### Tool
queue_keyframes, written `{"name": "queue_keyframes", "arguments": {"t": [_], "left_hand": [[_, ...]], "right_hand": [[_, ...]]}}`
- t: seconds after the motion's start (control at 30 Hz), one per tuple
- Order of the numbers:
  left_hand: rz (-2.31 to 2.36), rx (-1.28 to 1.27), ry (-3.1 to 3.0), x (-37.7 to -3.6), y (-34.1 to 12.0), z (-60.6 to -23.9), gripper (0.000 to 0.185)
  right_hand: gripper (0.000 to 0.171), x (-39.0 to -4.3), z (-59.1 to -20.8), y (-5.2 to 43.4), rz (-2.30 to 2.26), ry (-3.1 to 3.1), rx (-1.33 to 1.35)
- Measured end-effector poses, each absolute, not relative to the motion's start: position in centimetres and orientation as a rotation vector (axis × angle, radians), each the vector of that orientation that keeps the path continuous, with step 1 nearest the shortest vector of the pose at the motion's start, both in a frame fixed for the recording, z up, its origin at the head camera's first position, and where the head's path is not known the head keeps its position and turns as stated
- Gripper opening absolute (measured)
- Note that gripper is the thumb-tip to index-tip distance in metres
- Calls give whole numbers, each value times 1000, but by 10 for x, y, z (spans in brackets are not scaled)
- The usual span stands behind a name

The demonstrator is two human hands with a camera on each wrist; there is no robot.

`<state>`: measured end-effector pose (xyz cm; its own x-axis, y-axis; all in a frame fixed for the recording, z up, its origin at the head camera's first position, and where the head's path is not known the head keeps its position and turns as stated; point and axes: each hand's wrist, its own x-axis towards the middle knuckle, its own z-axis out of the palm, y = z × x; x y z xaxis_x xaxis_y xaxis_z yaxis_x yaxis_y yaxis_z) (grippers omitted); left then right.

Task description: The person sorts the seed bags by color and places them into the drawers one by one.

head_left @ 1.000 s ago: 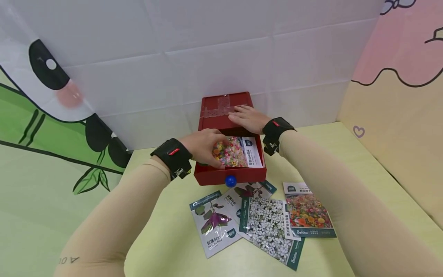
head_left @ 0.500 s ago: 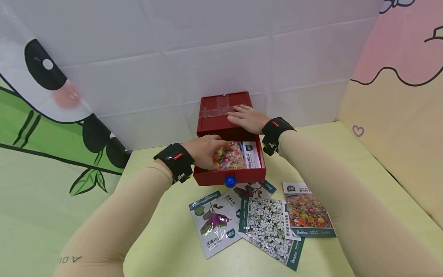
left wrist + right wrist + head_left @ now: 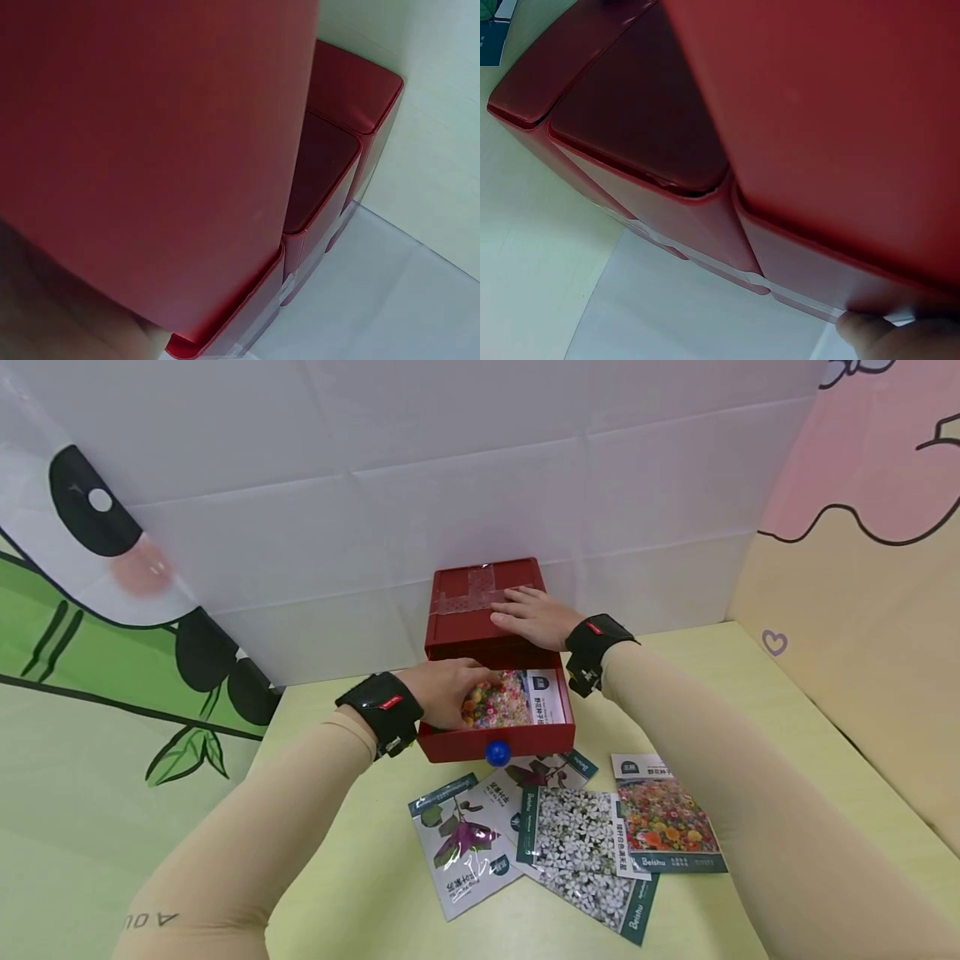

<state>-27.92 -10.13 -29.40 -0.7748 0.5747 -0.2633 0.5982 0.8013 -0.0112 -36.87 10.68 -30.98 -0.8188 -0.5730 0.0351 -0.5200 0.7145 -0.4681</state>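
A red drawer box (image 3: 457, 633) stands against the back wall, clear tape across its top. Its drawer (image 3: 450, 746), with a blue knob (image 3: 498, 753), is pulled out toward me. Inside lies a colourful flower-seed packet (image 3: 546, 697). My left hand (image 3: 444, 692) reaches in from the left and grips that packet, fingers over the far edge and thumb toward the front. With fingers extended, my right hand (image 3: 538, 617) rests on the box top. Red box walls (image 3: 165, 150) fill most of the left wrist view. Fingers (image 3: 915, 337) touch the box edge in the right wrist view.
Several seed packets lie before the drawer: two with purple plants, the nearer packet (image 3: 465, 852) at left, overlapping white-flower packets (image 3: 577, 831) in the middle, and an orange-flower packet (image 3: 667, 818) beside my right forearm. A white sheet (image 3: 375, 527) hangs behind the pale table (image 3: 330, 877).
My left hand and the colourful packet have moved down and slightly toward me, the packet now lower in the drawer. My right hand stays on the box top.
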Motion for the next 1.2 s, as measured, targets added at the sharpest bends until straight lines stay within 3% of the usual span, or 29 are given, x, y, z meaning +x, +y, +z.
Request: {"name": "queue_keyframes", "arguments": {"t": [0.63,1.07,1.2], "left_hand": [[43,977,2791,-281,-115,-293,76],[464,1024,2995,-303,-123,-275,44],[468,959,3137,-318,-126,-278,43]], "right_hand": [[60,-369,-312,101,-661,2830,-900],[60,-370,-313,107,-659,2836,-897],[60,-369,-313,108,-657,2838,-896]]}}
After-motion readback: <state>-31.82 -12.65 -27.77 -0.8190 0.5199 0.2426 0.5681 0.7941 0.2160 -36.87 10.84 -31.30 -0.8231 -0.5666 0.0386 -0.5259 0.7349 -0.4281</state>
